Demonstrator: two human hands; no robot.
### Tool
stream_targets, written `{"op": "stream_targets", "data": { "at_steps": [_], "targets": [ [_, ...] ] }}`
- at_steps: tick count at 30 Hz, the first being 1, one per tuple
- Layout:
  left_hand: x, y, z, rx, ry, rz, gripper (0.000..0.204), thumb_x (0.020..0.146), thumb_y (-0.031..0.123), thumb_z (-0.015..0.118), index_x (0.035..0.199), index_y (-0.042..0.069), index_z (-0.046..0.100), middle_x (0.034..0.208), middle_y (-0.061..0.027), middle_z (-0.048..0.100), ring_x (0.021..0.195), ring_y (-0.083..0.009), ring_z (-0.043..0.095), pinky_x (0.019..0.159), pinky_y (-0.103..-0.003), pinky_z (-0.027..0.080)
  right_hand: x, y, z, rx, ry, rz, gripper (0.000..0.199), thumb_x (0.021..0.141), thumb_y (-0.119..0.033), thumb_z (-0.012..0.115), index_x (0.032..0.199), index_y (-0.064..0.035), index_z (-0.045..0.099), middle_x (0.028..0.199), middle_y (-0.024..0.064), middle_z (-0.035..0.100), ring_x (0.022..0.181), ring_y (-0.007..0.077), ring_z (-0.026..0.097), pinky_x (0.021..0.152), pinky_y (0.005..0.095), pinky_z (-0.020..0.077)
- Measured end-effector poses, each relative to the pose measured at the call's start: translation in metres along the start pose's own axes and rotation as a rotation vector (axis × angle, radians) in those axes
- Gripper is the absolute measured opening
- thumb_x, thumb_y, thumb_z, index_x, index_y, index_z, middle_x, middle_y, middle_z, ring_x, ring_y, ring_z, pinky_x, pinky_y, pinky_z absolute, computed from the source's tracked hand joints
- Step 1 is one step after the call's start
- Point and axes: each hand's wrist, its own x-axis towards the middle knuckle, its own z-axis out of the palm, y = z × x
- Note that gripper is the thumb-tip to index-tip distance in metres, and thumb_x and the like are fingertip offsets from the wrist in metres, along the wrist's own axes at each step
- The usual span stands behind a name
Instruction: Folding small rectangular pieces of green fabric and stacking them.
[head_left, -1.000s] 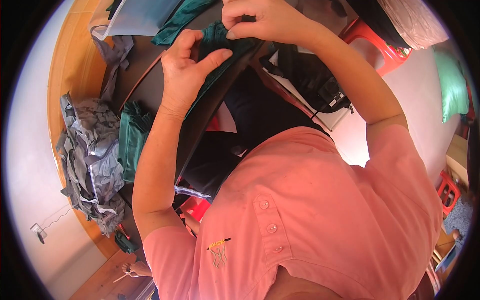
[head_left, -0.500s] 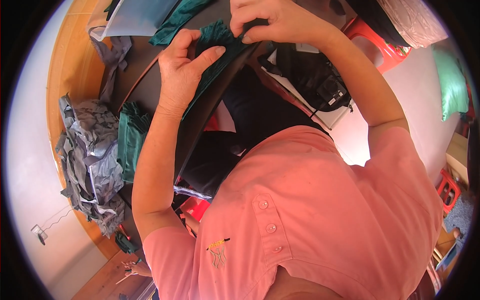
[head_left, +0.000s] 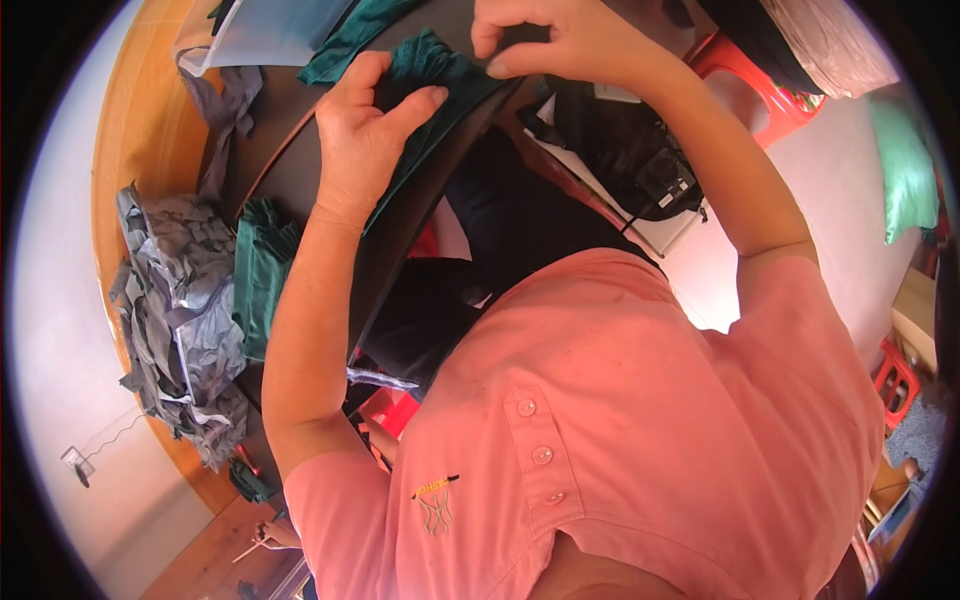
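Shifted slightly rightward since the earlier frames, the right hand (head_left: 560, 35) is now farther from the left hand (head_left: 355, 135), exposing more of the green cloth (head_left: 425, 60) between them. Nearest the viewer is the person's pink shirt (head_left: 620, 370), with bare forearms extending from its sleeves toward the upper edge. Left thumb and index finger stand wide apart; the thumb lies over the cloth, its tip on the fabric, while the index fingertip is beside the gathered part. Right thumb and index finger curve toward each other with a narrow space at their tips, beside the right-hand side of the gathers; whether they pinch any fabric cannot be told. Crumpled into fine pleats at its upper end, the cloth lies along the edge of the dark table (head_left: 285, 115) and runs down behind the left wrist. Beside the left forearm is a folded green stack (head_left: 262, 290), adjoined by a heap of grey fabric (head_left: 205, 240). Beyond the right forearm's inner side is a black bag (head_left: 645, 150); farther off are a red stool (head_left: 750, 85) and, near the right rim, a pale green cushion (head_left: 900, 170).
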Motion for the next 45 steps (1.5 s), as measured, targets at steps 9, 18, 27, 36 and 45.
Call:
{"op": "stream_targets", "data": {
  "at_steps": [9, 18, 27, 36, 45],
  "targets": [
    [0.002, -0.006, 0.002, -0.129, -0.011, -0.044, 0.034, 0.076, 0.009, 0.088, 0.095, -0.003, 0.062, 0.078, 0.0034, 0.053, 0.074, -0.007, 0.045, 0.068, -0.022, 0.044, 0.004, 0.002, 0.009, -0.38, -0.152, -0.053, 0.005, 0.081, -0.013, 0.072, 0.086, -0.0139, 0.07, 0.09, 0.0048, 0.059, 0.096, 0.0265, 0.057, 0.082, 0.0408, 0.0396],
    [0.001, -0.001, 0.0, -0.094, 0.009, -0.055, 0.031, 0.077, 0.009, 0.087, 0.095, -0.003, 0.064, 0.077, 0.0039, 0.055, 0.072, -0.0065, 0.046, 0.066, -0.022, 0.045, -0.01, -0.008, 0.001, -0.243, -0.065, -0.128, 0.011, 0.078, -0.013, 0.076, 0.087, -0.0121, 0.069, 0.09, 0.0051, 0.058, 0.096, 0.0271, 0.057, 0.083, 0.0411, 0.0386],
    [0.0, 0.0, 0.001, -0.114, 0.0, -0.067, 0.032, 0.077, 0.009, 0.087, 0.097, -0.003, 0.065, 0.079, 0.0038, 0.059, 0.074, -0.0057, 0.049, 0.068, -0.022, 0.046, 0.01, -0.006, -0.007, -0.164, -0.307, 0.051, 0.014, 0.074, -0.013, 0.079, 0.084, -0.0107, 0.07, 0.091, 0.0065, 0.06, 0.102, 0.0293, 0.055, 0.085, 0.0424, 0.0421],
    [0.001, 0.007, 0.001, -0.19, -0.025, -0.127, 0.03, 0.077, 0.008, 0.087, 0.096, -0.001, 0.065, 0.083, 0.0051, 0.058, 0.077, -0.0059, 0.049, 0.07, -0.022, 0.046, 0.031, -0.004, -0.008, -0.214, -0.513, 0.077, 0.011, 0.076, -0.018, 0.077, 0.08, -0.0101, 0.071, 0.089, 0.0072, 0.063, 0.098, 0.0311, 0.058, 0.086, 0.0421, 0.045],
    [0.001, 0.003, 0.001, -0.198, 0.001, -0.101, 0.029, 0.077, 0.006, 0.086, 0.096, -0.001, 0.066, 0.082, 0.0048, 0.059, 0.077, -0.0057, 0.049, 0.07, -0.022, 0.046, 0.018, -0.017, -0.013, -0.239, -0.478, 0.088, 0.011, 0.08, -0.02, 0.075, 0.084, -0.0104, 0.07, 0.096, 0.0057, 0.062, 0.104, 0.0291, 0.056, 0.087, 0.0434, 0.0426]
  ]
}}
